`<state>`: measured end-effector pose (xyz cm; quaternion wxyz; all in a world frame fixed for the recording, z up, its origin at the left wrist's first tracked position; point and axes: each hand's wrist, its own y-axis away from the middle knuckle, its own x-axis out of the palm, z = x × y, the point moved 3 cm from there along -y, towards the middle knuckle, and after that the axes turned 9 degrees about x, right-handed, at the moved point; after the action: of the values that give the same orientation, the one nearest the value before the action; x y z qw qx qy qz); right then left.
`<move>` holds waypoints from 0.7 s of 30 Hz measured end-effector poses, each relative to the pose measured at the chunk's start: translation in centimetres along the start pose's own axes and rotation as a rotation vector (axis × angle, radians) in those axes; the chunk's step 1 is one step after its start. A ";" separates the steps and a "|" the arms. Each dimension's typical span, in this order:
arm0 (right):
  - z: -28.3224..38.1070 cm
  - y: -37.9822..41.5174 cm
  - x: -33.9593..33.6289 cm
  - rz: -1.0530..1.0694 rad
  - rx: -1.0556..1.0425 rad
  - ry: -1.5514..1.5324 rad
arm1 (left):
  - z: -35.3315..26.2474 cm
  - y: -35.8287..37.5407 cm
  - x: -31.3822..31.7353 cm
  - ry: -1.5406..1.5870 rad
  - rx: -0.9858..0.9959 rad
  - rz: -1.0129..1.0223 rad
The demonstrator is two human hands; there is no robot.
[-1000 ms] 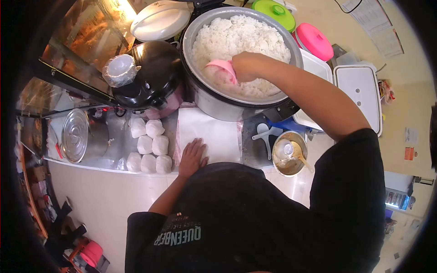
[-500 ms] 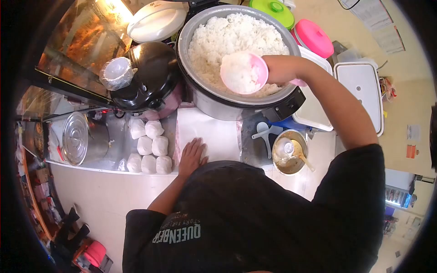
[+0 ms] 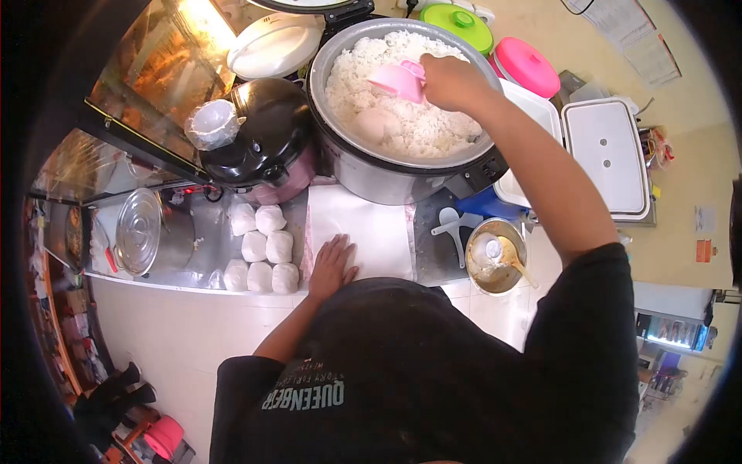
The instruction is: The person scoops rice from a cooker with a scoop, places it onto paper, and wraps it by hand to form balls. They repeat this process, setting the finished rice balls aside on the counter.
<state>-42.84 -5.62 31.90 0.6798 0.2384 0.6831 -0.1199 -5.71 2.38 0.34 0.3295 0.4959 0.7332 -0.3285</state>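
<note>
My right hand is closed round the handle of a pink scoop, which is tilted over the white rice in a big round cooker. A smooth rounded mound shows in the rice just below the scoop. On the counter in front of the cooker, my left hand lies with fingers apart at the lower left edge of a stack of white paper sheets. Left of the paper sit several white wrapped packets in rows.
A black-lidded cooker with a wrapped bowl on top stands left. A metal bowl with a yellow spoon and white spoons lie right. A lidded steel pot stands far left; green and pink lids sit behind.
My right hand has moved up and back over the rice, and the scoop, earlier facing up with rice in it, is now tipped. A rounded mound now shows in the rice. My left hand stays on the paper.
</note>
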 end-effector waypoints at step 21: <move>1.5 4.7 1.5 0.354 -0.128 -0.048 | -0.1 -0.4 0.2 -0.020 -0.048 0.034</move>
<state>-39.22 -2.12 31.13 0.7200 0.3080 0.6206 0.0396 -6.17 2.45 0.25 0.3541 0.4971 0.7291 -0.3099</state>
